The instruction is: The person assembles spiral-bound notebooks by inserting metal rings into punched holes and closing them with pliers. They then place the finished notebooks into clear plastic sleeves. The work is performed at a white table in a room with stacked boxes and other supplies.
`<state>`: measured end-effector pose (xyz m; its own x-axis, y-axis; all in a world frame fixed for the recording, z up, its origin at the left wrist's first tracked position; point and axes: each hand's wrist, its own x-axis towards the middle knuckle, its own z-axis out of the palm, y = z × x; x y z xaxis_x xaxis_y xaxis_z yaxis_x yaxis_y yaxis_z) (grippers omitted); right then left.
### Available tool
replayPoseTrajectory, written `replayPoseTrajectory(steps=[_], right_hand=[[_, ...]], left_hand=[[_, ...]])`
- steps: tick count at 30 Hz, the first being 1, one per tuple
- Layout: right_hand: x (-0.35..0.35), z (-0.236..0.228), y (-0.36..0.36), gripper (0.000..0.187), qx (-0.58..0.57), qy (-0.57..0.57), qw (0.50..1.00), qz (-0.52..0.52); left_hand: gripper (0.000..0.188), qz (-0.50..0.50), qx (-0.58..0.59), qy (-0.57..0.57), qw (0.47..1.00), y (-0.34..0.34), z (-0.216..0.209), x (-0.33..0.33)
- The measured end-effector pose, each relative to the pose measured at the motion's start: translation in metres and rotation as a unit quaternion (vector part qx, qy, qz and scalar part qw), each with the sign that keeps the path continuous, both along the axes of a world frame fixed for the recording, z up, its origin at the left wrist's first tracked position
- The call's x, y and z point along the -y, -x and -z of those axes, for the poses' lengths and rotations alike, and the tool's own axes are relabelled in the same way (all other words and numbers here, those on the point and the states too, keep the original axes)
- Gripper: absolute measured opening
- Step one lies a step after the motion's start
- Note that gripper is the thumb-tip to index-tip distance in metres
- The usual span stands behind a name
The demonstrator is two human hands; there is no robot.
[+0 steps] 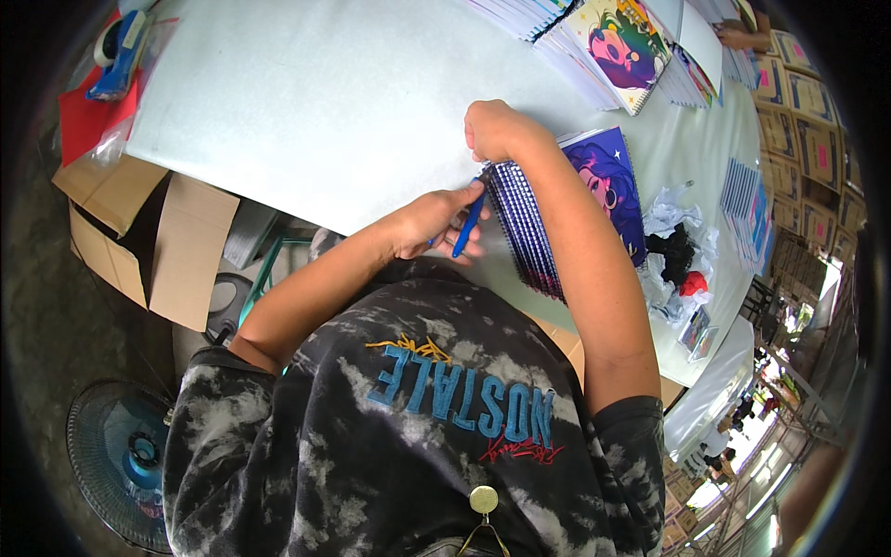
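Note:
My left hand (436, 223) is closed around blue-handled pliers (471, 225), whose dark jaws point up at the far corner of a stack of spiral-bound notebooks (522, 227). Just beyond those jaws, my right hand (497, 130) is curled shut by the coil ends; whatever its fingers pinch is hidden. The top notebook has a purple cover (608, 181) with a drawn figure, partly covered by my right forearm. Dark coils line the stack's left side.
Further notebooks (617, 56) stand in piles at the far right, near another person's hand (742, 37). Crumpled plastic and black scraps (677, 246) lie right of the stack. A blue tape dispenser (121, 56) is at the far left, above an open cardboard box (190, 246). A fan (121, 464) stands lower left.

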<state>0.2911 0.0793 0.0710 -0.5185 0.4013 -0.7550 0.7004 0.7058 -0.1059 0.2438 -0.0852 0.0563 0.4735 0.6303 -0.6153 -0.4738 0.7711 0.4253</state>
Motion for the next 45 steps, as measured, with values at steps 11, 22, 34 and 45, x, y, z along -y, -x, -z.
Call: replayPoseTrajectory(steps=[11,22,34,45], right_hand=[[0.0,-0.004,0.001,0.02,-0.002,-0.001,1.0,0.022],[0.001,-0.025,-0.001,0.016,0.028,0.022,0.999,-0.012],[0.008,-0.047,-0.042,0.02,-0.204,0.058,0.973,0.086],[-0.004,-0.044,-0.045,0.022,-0.245,0.125,0.953,0.13]], left_hand=[[0.051,-0.034,-0.021,-0.034,0.999,-0.006,-0.007,-0.002],[0.057,0.011,-0.01,-0.051,0.999,-0.003,-0.011,-0.001],[0.057,0.02,0.009,-0.06,0.998,-0.001,-0.017,0.003],[0.057,0.01,-0.041,-0.044,0.998,-0.005,-0.019,0.001]])
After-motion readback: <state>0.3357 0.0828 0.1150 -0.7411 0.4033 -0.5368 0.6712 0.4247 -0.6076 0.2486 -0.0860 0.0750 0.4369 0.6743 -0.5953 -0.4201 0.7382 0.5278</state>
